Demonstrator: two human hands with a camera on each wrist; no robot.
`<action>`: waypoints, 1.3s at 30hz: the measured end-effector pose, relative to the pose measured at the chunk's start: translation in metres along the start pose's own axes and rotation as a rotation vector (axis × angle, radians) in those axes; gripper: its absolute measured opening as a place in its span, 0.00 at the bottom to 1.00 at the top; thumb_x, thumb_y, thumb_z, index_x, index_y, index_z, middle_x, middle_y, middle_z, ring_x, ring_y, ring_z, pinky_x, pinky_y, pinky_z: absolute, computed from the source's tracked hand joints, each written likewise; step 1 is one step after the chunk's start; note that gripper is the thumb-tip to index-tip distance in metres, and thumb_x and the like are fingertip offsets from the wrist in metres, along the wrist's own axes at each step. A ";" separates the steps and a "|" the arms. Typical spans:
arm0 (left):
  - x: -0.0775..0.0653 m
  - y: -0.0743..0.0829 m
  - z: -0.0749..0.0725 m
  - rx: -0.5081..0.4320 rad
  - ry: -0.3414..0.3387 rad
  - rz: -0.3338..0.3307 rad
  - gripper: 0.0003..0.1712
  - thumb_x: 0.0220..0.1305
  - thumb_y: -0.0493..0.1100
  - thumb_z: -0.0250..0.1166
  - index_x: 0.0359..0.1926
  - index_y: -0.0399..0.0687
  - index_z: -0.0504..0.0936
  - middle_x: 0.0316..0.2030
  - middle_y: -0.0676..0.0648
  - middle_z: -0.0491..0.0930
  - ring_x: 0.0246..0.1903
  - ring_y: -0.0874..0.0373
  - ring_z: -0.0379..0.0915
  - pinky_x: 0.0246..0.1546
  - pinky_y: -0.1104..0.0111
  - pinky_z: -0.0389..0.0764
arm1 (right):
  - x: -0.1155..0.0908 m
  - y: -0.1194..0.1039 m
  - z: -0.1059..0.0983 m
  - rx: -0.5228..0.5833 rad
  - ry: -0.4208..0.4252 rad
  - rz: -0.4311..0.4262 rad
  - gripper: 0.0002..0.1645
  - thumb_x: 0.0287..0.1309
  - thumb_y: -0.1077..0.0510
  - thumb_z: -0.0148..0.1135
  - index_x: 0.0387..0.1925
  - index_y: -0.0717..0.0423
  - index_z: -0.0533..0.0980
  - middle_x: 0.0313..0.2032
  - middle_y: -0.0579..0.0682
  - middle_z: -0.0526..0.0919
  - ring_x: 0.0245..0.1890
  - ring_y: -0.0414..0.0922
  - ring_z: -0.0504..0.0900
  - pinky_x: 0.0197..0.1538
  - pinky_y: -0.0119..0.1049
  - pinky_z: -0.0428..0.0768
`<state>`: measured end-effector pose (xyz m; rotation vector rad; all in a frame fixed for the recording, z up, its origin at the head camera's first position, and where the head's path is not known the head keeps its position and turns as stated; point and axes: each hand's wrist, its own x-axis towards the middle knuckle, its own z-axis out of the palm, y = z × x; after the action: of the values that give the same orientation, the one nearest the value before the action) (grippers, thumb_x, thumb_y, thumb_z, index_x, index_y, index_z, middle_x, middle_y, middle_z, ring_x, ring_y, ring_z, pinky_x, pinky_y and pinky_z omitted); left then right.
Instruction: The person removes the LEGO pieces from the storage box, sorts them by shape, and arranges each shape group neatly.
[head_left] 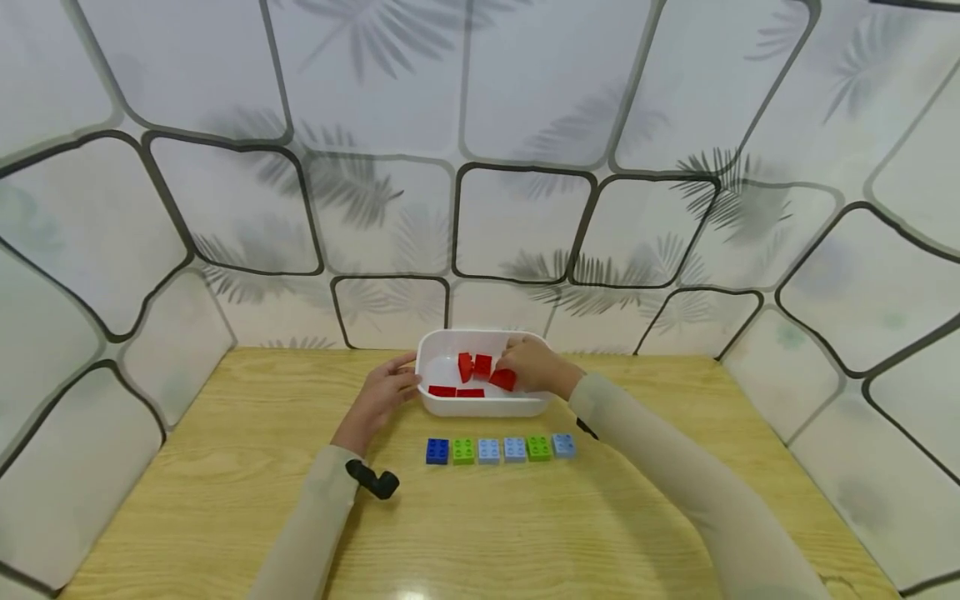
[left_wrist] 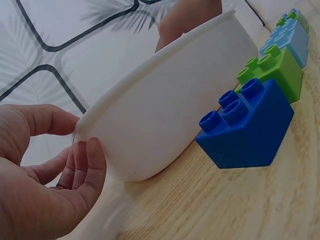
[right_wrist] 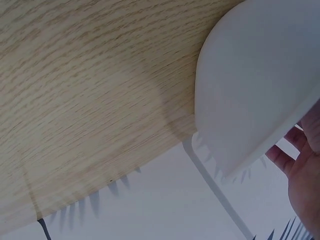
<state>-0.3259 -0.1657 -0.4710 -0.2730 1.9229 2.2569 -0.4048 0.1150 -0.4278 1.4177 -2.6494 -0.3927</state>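
A white plastic box (head_left: 480,407) stands at the back of the table with several red toy bricks (head_left: 483,365) inside. My left hand (head_left: 378,400) touches its left end; in the left wrist view the fingers (left_wrist: 95,165) rest against the outer wall by the rim. Reaching over the right end, my right hand (head_left: 536,367) points down into the box beside a red brick (head_left: 502,380). Its fingertips are hidden, in the right wrist view behind the box wall (right_wrist: 260,85), so a grip cannot be made out.
In front of the box runs a row of studded bricks: a dark blue brick (head_left: 437,452), a lime green brick (head_left: 463,452), light blue bricks (head_left: 489,452) and another green brick (head_left: 538,448). Patterned walls (head_left: 525,225) enclose the wooden table (head_left: 480,533) behind and at the sides.
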 end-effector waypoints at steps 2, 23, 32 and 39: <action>0.000 0.000 -0.001 0.003 -0.004 0.004 0.32 0.72 0.33 0.60 0.75 0.45 0.67 0.62 0.39 0.71 0.55 0.52 0.72 0.50 0.70 0.81 | 0.001 -0.001 -0.001 0.001 -0.007 -0.010 0.12 0.58 0.57 0.72 0.45 0.45 0.88 0.41 0.44 0.90 0.44 0.47 0.80 0.50 0.42 0.78; -0.003 0.002 0.001 0.011 -0.012 0.015 0.32 0.73 0.32 0.58 0.75 0.42 0.66 0.63 0.36 0.70 0.53 0.53 0.72 0.61 0.60 0.78 | 0.007 -0.001 0.000 0.130 -0.147 0.084 0.17 0.56 0.55 0.74 0.49 0.48 0.86 0.47 0.45 0.89 0.47 0.47 0.78 0.56 0.43 0.75; -0.001 -0.001 -0.001 0.022 -0.010 0.012 0.32 0.72 0.33 0.60 0.75 0.43 0.66 0.60 0.38 0.71 0.52 0.53 0.72 0.59 0.62 0.80 | 0.005 0.000 0.001 0.177 -0.142 0.069 0.20 0.57 0.56 0.74 0.53 0.47 0.85 0.48 0.45 0.88 0.46 0.47 0.78 0.52 0.42 0.76; -0.001 -0.002 -0.001 0.024 -0.003 0.020 0.32 0.72 0.33 0.60 0.75 0.43 0.67 0.58 0.40 0.72 0.51 0.55 0.73 0.54 0.66 0.81 | 0.009 0.003 0.001 0.223 -0.183 0.111 0.20 0.59 0.54 0.73 0.54 0.48 0.85 0.49 0.45 0.88 0.46 0.46 0.77 0.54 0.41 0.75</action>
<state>-0.3241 -0.1661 -0.4727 -0.2478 1.9582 2.2441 -0.4122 0.1091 -0.4283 1.3413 -2.9853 -0.2312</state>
